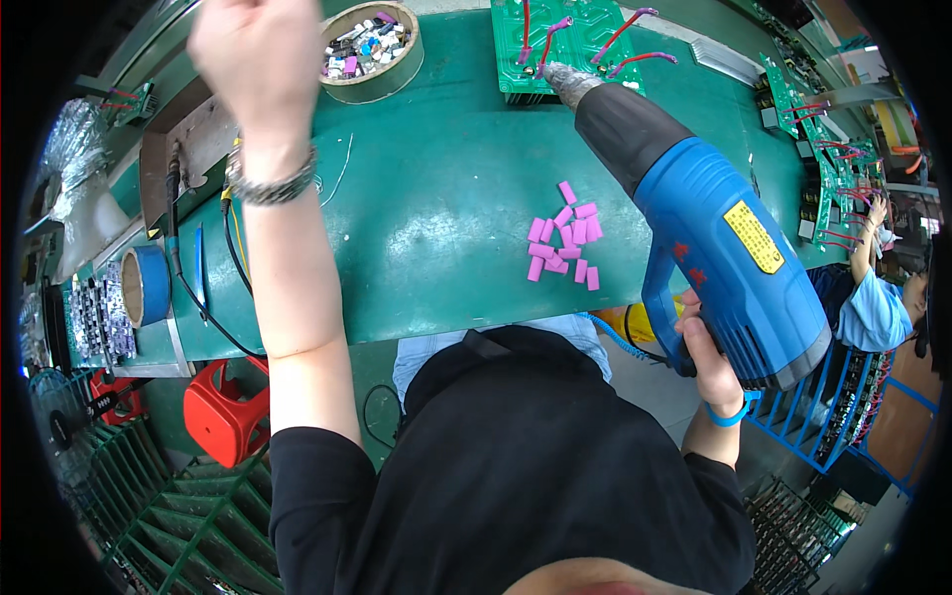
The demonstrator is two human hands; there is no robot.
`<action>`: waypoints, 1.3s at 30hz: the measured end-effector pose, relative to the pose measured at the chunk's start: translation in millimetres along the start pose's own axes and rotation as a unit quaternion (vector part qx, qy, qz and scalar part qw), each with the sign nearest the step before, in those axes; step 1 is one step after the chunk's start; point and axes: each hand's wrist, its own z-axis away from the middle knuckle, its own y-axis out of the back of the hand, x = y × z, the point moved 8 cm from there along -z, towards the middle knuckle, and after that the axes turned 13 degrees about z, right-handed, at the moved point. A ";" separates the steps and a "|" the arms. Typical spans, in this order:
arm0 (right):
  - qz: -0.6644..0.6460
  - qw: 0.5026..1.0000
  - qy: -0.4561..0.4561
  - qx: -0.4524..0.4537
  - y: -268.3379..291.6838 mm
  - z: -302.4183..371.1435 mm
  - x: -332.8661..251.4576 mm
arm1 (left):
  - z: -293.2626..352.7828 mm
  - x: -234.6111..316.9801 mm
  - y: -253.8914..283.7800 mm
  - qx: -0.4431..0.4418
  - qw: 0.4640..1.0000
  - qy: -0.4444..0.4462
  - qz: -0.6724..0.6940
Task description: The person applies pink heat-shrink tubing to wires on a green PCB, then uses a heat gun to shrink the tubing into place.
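My right hand (709,359) is wrapped round the handle of a blue and black heat gun (729,228). Its silvery nozzle points to the far left, at a green circuit board (516,50) with red wires (617,35) standing up from it, their ends in purple sleeves. The tip appears beside one of these wires. My left hand (258,59) is raised at the far left, beside a round tub of small mixed parts (412,74). It is smeared by motion, so its fingers cannot be made out. Several short pink tubes (567,234) lie loose on the green tabletop (426,218).
A blue tape roll (146,286), a soldering iron (175,188) and its cable lie at the left. More wired circuit boards (828,178) line the right, where another person (873,307) works. A red stool (226,415) stands below the table's left edge.
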 end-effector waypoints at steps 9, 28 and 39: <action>0.164 0.985 0.057 0.018 0.6 1.9 -11.9 | -8.4 -8.9 43.2 0.090 0.983 0.070 0.143; 0.064 0.997 -0.027 0.043 0.9 2.3 -1.1 | -11.2 -4.6 44.3 0.083 0.985 0.058 0.140; 0.218 0.974 0.036 0.049 1.4 9.8 -6.1 | -9.5 -3.7 42.8 0.084 0.984 0.063 0.143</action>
